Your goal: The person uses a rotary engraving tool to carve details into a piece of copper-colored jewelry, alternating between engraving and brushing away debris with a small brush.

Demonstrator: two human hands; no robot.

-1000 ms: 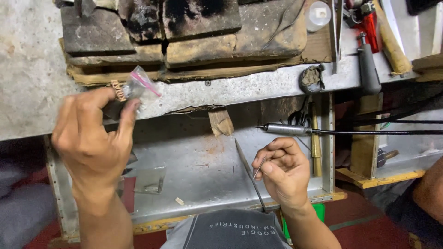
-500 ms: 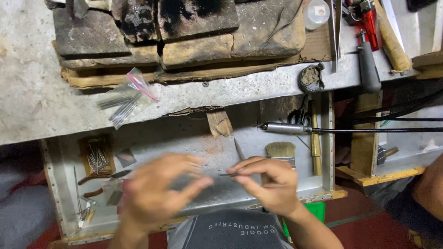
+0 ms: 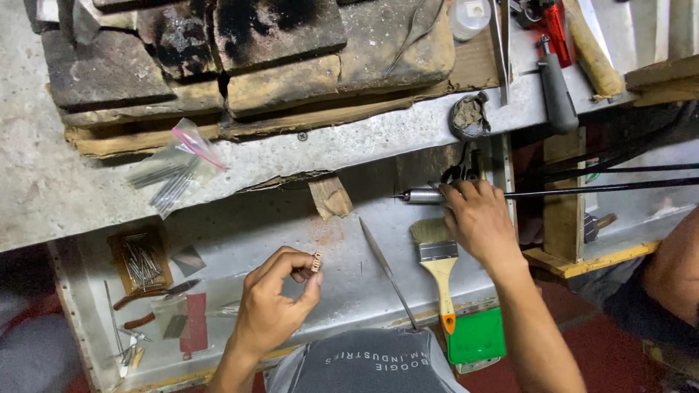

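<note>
My left hand (image 3: 273, 304) pinches a small toothed copper-coloured ring (image 3: 316, 261) between thumb and fingertips, low over the metal tray (image 3: 240, 225). My right hand (image 3: 477, 218) rests its fingers on a silver rotary handpiece (image 3: 421, 196) with a black flexible cable (image 3: 604, 189), which lies at the tray's right side. Whether it grips the handpiece is unclear. A thin metal file (image 3: 386, 269) lies on the tray between my hands, beside a flat paintbrush (image 3: 437, 266) with a wooden handle.
Scorched bricks (image 3: 240, 51) sit on the bench top. A clear bag of thin metal rods (image 3: 171, 171) lies on the bench edge. A small box of pins (image 3: 140, 262), pliers (image 3: 149, 302) and a wooden bench peg (image 3: 330, 196) are near the left. Another person's arm (image 3: 673, 269) is at right.
My left hand let go of the clear bag on the bench edge and came down holding the ring. My right hand released the file and moved right to the handpiece.
</note>
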